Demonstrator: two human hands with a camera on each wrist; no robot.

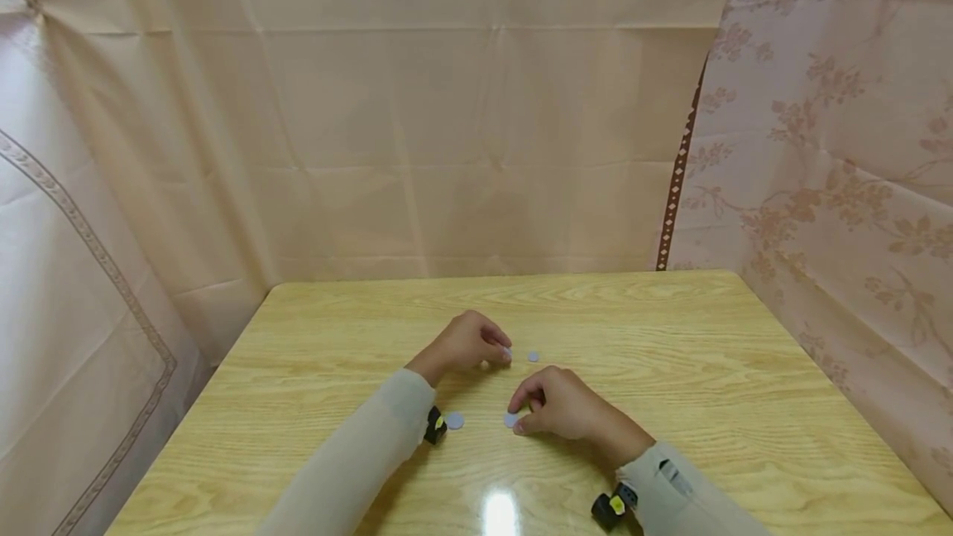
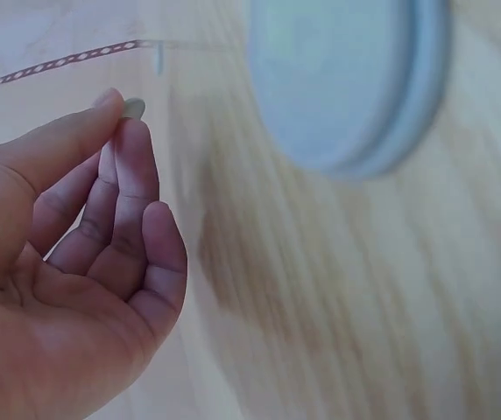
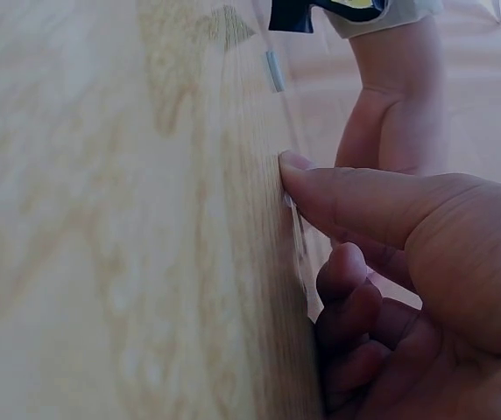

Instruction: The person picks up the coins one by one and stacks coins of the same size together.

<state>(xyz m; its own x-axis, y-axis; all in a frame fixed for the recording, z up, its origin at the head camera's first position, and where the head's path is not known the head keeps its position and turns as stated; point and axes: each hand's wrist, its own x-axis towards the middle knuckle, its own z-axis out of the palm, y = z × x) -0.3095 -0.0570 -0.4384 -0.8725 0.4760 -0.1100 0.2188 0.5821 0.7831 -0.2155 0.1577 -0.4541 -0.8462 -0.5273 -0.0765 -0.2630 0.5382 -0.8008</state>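
My left hand [image 1: 471, 341] is above the far middle of the table, pinching a small pale disc between thumb and fingertip; the left wrist view shows the disc [image 2: 134, 108] edge-on. Nearer to me, my right hand [image 1: 569, 405] reaches down to the tabletop. Its thumb and index finger grip a pale bluish disc [image 1: 510, 419] by opposite sides of the rim. The right wrist view leaves only a sliver of that disc visible behind the thumb [image 3: 356, 197]. A larger disc [image 1: 455, 420] lies left of it, beside the left wrist camera, and looms blurred in the left wrist view.
A small disc [image 1: 533, 356] lies on the wood-grain table [image 1: 357, 313] just right of the left fingertips. Black wrist cameras [image 1: 612, 506] hang under both sleeves. Beige cloth [image 1: 476, 147] hangs behind the table, with patterned cloth [image 1: 841, 189] at the right.
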